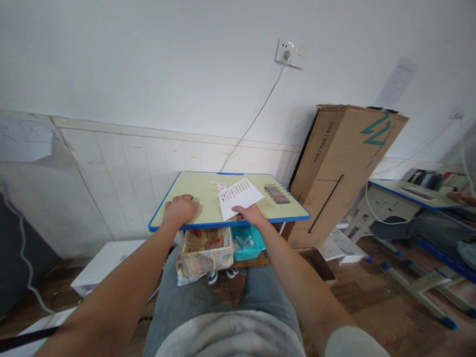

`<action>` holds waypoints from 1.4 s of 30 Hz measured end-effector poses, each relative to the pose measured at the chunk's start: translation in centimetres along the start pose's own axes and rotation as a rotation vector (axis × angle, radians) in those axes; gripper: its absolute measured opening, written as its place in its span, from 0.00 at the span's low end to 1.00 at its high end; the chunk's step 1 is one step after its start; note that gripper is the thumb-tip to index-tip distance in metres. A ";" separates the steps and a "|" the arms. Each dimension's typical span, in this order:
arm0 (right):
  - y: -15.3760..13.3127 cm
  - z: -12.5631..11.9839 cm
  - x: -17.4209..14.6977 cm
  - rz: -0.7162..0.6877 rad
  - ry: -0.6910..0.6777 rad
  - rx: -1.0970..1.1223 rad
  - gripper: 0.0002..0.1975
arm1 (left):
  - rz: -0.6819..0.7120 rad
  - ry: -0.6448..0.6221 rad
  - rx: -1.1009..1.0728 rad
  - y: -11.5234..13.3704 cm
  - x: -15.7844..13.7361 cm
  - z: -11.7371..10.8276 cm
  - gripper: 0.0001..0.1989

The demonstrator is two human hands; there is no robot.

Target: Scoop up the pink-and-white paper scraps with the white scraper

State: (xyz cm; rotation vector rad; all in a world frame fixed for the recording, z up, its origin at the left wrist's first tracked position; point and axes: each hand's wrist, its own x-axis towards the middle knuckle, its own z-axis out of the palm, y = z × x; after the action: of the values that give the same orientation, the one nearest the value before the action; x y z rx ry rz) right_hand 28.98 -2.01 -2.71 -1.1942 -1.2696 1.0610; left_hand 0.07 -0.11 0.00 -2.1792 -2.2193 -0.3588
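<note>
My right hand (250,214) pinches the near edge of a white sheet (241,196), thumb on top and fingers underneath. Rows of small brownish strips run along the sheet's far left part; they are too small to read. The sheet is tilted over the pale yellow-green desk top (203,186), which has a blue rim. On the left of the desk my left hand (181,209) rests palm down, its fingers loosely bent and a little apart, holding nothing. Just beyond the sheet lies a small pink and white piece (220,187). A blurred-out dark rectangular item (277,194) lies right of the sheet.
Below the desk top are a cloth-lined basket (206,248) and a turquoise bin (247,243). A tall cardboard box (342,163) leans at the right by the wall. A cable (256,116) runs from the wall socket (284,51) behind the desk. Another desk (412,191) stands farther right.
</note>
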 end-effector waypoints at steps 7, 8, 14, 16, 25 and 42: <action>-0.6 -1.0 1.7 -0.013 0.289 0.037 0.16 | 0.032 0.013 0.007 -0.1 -0.3 -0.1 0.34; -0.7 -1.4 2.1 -0.017 0.335 0.045 0.16 | 0.032 0.011 0.005 -0.1 -0.3 -0.1 0.34; -0.8 -4.0 3.1 0.000 0.399 0.019 0.12 | 0.015 0.015 0.015 -0.7 0.0 0.5 0.34; -0.5 -4.1 3.2 0.017 0.359 -0.002 0.12 | 0.010 0.020 0.018 -1.2 0.6 0.9 0.35; 0.7 -3.3 5.6 0.061 0.163 -0.056 0.11 | 0.027 -0.007 -0.064 -3.7 10.0 2.4 0.34; 0.8 -6.0 0.8 0.158 0.095 -0.406 0.23 | 0.481 0.333 -0.335 0.2 17.8 5.5 0.21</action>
State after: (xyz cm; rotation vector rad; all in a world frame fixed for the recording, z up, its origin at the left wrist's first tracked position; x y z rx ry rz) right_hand 35.01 -1.49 -3.06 -1.6548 -1.3732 0.8674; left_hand 0.51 18.33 -2.40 -2.4804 -1.4928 -1.0367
